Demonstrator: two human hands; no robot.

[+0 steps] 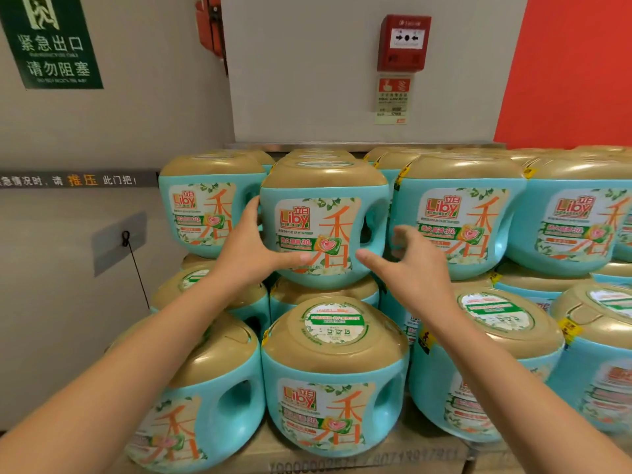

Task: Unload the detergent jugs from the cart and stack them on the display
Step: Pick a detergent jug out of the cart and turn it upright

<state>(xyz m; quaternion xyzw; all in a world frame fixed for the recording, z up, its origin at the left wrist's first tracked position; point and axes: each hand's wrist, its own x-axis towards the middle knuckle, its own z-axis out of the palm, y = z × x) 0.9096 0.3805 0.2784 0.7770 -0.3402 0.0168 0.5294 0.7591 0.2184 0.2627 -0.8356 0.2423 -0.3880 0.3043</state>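
Two bare hands are seen reaching up to one detergent jug [321,230], the teal kind with a gold cap and a big orange character on the label. It's parked in the top row of the display [342,292], upright with the label facing out. It's set between a left neighbour jug [201,206] and a right neighbour jug [455,217], poking out a bit in front of both. Whether its base is actually resting on the gold caps underneath can't be told tbh.

The jug is gripped by the left hand [249,244]: the thumb is laid flat across the lower front of the label and the fingers are curled round the left side. The right hand [415,261] is spread wide, with the thumb pointed at the jug's lower right corner and the fingers loosely fanned beside the handle hole. It's blurred, so contact with the plastic can't be confirmed, and nothing is pinched by it.

Lower down, a front jug [335,381] is stood straight below, with more jugs packed in on either side, all set on a cardboard base [376,453]. Behind the stack, a red fire alarm box [403,42] is mounted on the grey wall. A green exit sign [51,39] is stuck up at the left, and a red wall panel [574,63] is seen at the right.
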